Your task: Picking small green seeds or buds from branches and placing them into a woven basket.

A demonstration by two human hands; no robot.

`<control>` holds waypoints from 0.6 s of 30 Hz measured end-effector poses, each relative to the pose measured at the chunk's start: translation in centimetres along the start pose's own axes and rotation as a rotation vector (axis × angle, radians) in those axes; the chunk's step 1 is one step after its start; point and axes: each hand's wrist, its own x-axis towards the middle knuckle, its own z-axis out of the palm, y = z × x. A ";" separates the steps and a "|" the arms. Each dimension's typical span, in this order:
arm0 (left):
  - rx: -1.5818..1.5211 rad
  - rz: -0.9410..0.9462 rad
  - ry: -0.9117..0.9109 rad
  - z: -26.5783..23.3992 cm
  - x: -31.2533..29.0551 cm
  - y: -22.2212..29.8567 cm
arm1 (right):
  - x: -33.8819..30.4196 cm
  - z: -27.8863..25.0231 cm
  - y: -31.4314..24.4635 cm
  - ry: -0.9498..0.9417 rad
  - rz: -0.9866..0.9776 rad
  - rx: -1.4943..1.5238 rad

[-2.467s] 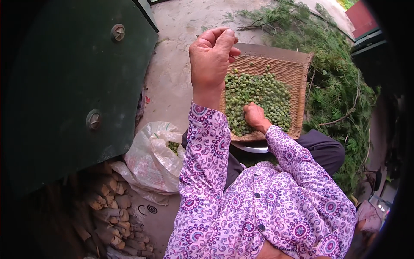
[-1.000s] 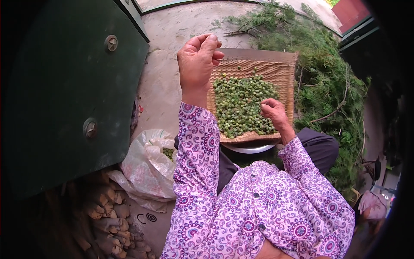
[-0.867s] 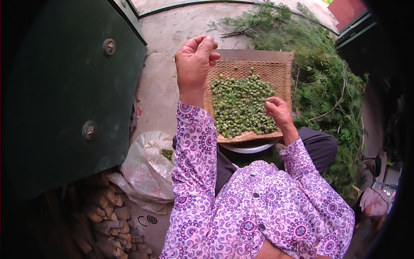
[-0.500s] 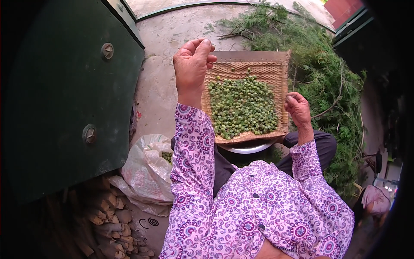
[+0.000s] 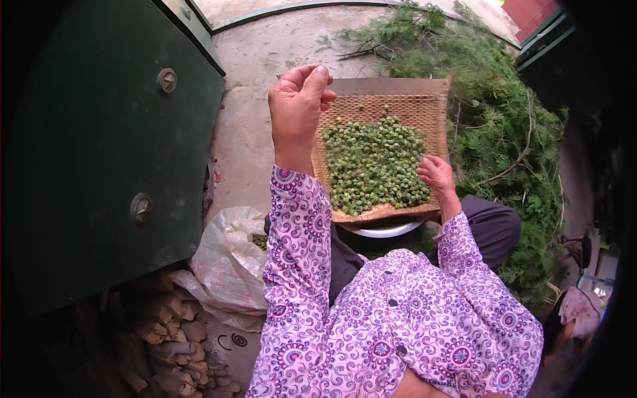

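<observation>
A square woven tray [image 5: 391, 103] rests tilted over a metal basin [image 5: 385, 231] between my legs. Heaped on it are small green cones [image 5: 375, 166], several lying loose near the far end. My left hand [image 5: 300, 109] is raised above the tray's left edge, thumb pressed to the curled fingers; whatever may be pinched there is hidden. A tiny green sprig [image 5: 290, 64] shows just beyond it, over the floor. At the heap's right side, my right hand [image 5: 438, 178] has its fingertips drawn together by the cones; what they pinch is too small to tell.
Cut evergreen branches [image 5: 497, 146] spread along the right side. At my left stand a whitish woven sack [image 5: 232, 265] with green cones inside, stacked firewood [image 5: 176, 338] and a dark green metal door [image 5: 113, 146]. A black coil [image 5: 237, 340] lies on the floor beside the wood.
My right hand has moved left and down, from beyond the tray's right edge to the heap. My left hand has barely moved. A tiny green sprig now shows beyond it.
</observation>
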 end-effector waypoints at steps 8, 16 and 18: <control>0.002 0.023 0.011 -0.1 -0.7 0.7 | 5.0 8.6 -0.3 -0.210 -0.481 -1.040; -0.007 0.036 0.020 0.1 -1.1 1.2 | 8.4 12.6 0.4 -0.147 -0.455 -1.445; -0.007 0.027 0.023 0.3 -1.2 1.4 | 8.8 11.7 1.2 -0.159 -0.551 -1.354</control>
